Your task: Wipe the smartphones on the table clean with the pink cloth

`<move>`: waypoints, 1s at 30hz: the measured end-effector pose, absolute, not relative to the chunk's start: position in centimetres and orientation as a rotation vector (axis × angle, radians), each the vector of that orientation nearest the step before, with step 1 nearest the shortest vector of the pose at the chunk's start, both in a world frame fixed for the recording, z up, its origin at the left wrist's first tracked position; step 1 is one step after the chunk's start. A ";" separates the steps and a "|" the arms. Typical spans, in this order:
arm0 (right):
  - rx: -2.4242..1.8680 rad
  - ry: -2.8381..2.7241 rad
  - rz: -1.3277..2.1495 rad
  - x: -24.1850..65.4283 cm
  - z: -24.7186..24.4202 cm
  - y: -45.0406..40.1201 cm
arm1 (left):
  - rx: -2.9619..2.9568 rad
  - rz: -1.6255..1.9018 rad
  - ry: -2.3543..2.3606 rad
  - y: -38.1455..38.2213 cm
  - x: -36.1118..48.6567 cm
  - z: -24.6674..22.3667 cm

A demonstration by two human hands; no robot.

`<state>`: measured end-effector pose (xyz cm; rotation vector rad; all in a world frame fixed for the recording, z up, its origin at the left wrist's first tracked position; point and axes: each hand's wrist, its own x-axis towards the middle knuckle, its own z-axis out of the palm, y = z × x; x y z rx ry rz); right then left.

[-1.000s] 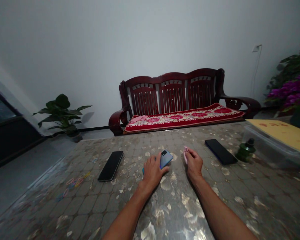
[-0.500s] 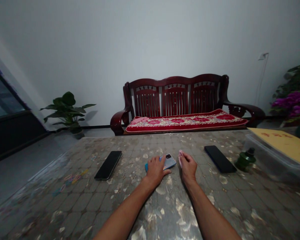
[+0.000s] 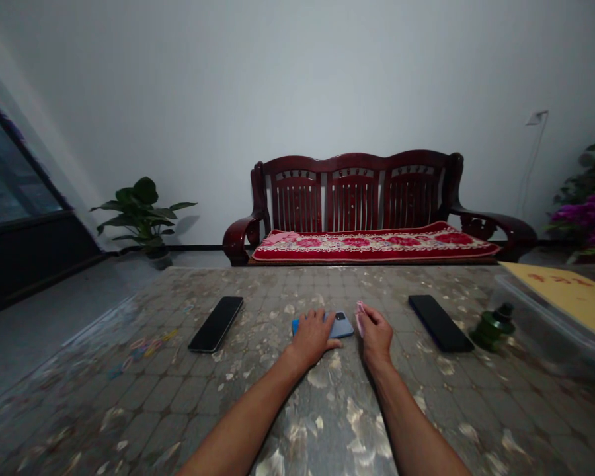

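A smartphone (image 3: 344, 326) with a pale blue-grey back and a dark camera block lies face down on the table. Across its left part rests my left hand (image 3: 313, 336), fingers over the far edge and thumb along the near edge, gripping it against the tabletop. Just right of the phone, apart from it, my right hand (image 3: 377, 336) is closed in a pinch. From its fingertips pokes a thin pink piece of cloth or tissue (image 3: 360, 315), mostly hidden by the hand. Two more phones lie dark side up: a left phone (image 3: 217, 324) and a right phone (image 3: 439, 322).
Coloured bands (image 3: 146, 347) lie on the patterned table (image 3: 258, 410) at left. A green bottle (image 3: 494, 326) and a clear plastic box (image 3: 540, 330) with a yellow sheet (image 3: 565, 284) on top stand at right. Behind the table is a wooden bench (image 3: 350, 192).
The view has tilted and shifted slightly. Both hands keep nearly the same pose, the left on the phone and the right pinching the pink piece.
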<state>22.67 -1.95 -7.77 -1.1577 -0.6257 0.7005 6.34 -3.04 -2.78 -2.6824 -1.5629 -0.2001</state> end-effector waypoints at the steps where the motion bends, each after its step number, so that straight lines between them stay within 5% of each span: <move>1: -1.154 -0.615 0.711 22.7 -7.7 -1.9 | -2.685 -0.206 -1.570 -3.1 6.4 -2.9; 22: -1.248 -0.863 0.681 24.0 -8.2 -1.6 | -2.592 -0.280 -1.821 -4.8 8.4 -2.5; 30: -1.337 -1.055 0.559 23.8 -7.3 -2.5 | -3.015 -0.437 -1.876 -4.4 0.3 -1.4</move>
